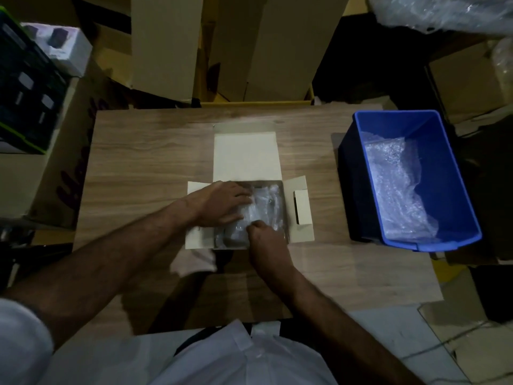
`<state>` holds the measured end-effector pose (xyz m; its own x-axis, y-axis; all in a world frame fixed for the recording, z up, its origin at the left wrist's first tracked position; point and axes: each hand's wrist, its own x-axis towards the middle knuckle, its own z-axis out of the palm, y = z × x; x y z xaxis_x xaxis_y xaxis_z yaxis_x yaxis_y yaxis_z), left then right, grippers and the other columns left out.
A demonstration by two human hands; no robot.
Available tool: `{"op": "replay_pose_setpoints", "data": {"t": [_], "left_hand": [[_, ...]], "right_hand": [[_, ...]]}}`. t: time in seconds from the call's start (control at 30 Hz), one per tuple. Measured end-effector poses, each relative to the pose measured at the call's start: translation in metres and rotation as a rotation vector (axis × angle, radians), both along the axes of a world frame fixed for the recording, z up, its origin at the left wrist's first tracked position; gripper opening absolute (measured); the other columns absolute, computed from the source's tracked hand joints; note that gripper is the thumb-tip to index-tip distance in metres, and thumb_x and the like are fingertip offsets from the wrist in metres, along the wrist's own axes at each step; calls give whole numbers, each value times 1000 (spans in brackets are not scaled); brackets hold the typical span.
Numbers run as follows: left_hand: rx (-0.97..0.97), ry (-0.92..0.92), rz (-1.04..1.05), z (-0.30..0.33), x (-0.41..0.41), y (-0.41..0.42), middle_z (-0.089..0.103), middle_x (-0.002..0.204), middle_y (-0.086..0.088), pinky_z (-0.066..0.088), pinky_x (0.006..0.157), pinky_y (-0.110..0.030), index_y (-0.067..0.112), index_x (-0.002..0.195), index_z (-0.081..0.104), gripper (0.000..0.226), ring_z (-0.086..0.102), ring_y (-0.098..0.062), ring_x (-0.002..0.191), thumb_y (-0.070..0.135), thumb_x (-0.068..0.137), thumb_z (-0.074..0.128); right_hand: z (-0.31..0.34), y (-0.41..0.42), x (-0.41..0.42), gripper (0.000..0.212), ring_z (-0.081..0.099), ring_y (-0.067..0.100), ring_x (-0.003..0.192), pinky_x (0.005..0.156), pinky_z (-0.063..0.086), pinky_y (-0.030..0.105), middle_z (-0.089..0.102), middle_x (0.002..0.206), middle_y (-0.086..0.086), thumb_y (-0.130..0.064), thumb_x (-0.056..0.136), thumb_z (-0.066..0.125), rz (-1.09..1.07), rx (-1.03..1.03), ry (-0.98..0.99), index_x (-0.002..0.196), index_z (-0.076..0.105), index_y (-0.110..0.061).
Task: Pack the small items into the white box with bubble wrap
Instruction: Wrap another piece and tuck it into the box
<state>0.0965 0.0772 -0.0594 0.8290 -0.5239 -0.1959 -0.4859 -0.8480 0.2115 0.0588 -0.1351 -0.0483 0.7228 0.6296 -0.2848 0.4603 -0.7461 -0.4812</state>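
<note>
Cardboard cartons are stacked behind and beside a wood-grain counter [144,162], which fills the middle of the frame under dim light. At its centre the white box [244,157] is laid open, its lid folded back toward the top of the frame and its side flaps spread flat, so the compartment is left free for packing. Bubble wrap [266,204] is seen inside, over dark shapes too blurred to name. The left hand [222,202] is laid flat on the wrap, fingers straight, apparently to hold it down. The right hand [263,236] is curled at the lower edge of the wrap; whether its grip is clamped on anything cannot be told. A blue bin [444,151] at the right holds more bubble wrap, kept within reach.
</note>
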Motion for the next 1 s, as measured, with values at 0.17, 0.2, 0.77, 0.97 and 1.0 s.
{"op": "replay_pose_setpoints", "data": {"t": [0.17, 0.2, 0.77, 0.97, 1.0], "left_hand": [[102, -35, 24, -5, -8, -2, 54, 148, -1, 38, 102, -40, 21, 145, 52, 63, 51, -24, 129, 58, 99, 29], [117, -25, 37, -6, -10, -2, 52, 150, -1, 36, 102, -40, 22, 146, 50, 65, 50, -25, 129, 58, 99, 26], [101, -219, 142, -5, -37, -37, 68, 129, -12, 37, 100, -43, 11, 127, 68, 59, 65, -30, 113, 52, 97, 37], [-11, -62, 388, -4, -51, -55, 53, 148, -15, 28, 119, -56, 9, 142, 54, 71, 46, -32, 138, 56, 90, 55], [-33, -48, 427, -4, -51, -59, 52, 149, -14, 23, 122, -54, 9, 142, 54, 71, 45, -32, 140, 55, 87, 59]], "right_hand": [[-7, 0, 2, 41, 54, 22, 128, 113, 39, 34, 56, 141, 7, -20, 93, 70, -52, -11, 80, 132, 58, -12], [-8, -1, 1, 42, 54, 21, 129, 114, 39, 34, 56, 141, 7, -20, 93, 70, -58, -8, 87, 132, 58, -12], [12, -29, 25, 64, 45, 29, 140, 109, 47, 40, 41, 155, 18, -19, 95, 63, -45, 48, -53, 152, 36, -6], [3, -27, 28, 59, 49, 23, 135, 110, 45, 37, 48, 149, 11, -24, 95, 66, -51, 4, 26, 147, 41, -11], [1, -27, 30, 57, 54, 24, 130, 105, 50, 38, 52, 144, 11, -23, 94, 68, -51, -6, 33, 143, 43, -11]]}}
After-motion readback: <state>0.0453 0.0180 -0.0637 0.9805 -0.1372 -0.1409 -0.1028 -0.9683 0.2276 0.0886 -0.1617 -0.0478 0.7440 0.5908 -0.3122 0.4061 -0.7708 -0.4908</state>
